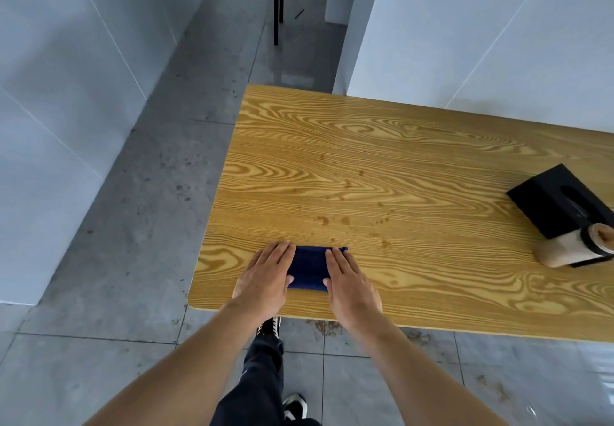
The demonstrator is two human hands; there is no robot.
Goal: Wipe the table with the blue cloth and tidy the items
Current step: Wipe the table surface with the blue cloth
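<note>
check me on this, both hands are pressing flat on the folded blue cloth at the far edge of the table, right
Not quite. The head view shows the left hand and right hand flat on the folded blue cloth, but at the near edge of the table, close to the person, not the far edge.

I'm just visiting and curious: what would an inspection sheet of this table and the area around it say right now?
Surface: wooden table, brown spots just beyond the cloth.
Job's things: folded blue cloth lies flat near the front edge; black box and tan roll at the right, touching or nearly so.
Clutter: nothing seen beyond those items.
Hands: left hand and right hand rest flat, fingers straight, on the cloth's two ends.
Cables: nothing seen.
Surroundings: grey tiled floor, stained in places; white walls; black chair leg in the background; the person's leg and shoes below the table edge.
</note>
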